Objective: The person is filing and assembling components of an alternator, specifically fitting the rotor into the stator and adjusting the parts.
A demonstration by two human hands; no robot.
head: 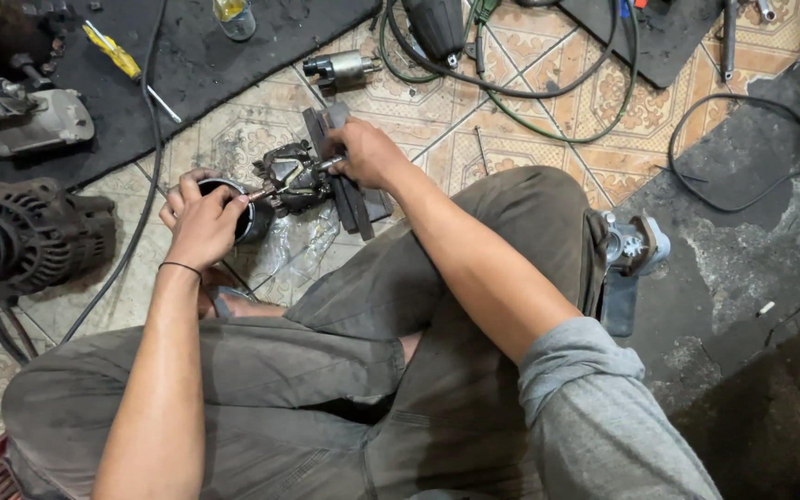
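Head view: left hand (204, 222) grips dark cylindrical housing (244, 215), right hand (365, 153) closed on metal tool (300, 176) at brush assembly (291, 178); judged best kept steady, tool aligned.

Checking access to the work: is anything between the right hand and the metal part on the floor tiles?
Nothing visible: the right hand already holds a tool on the metal part, while the left hand grips the round housing beside it.

crumpled clear plastic bag (300, 248) on floor
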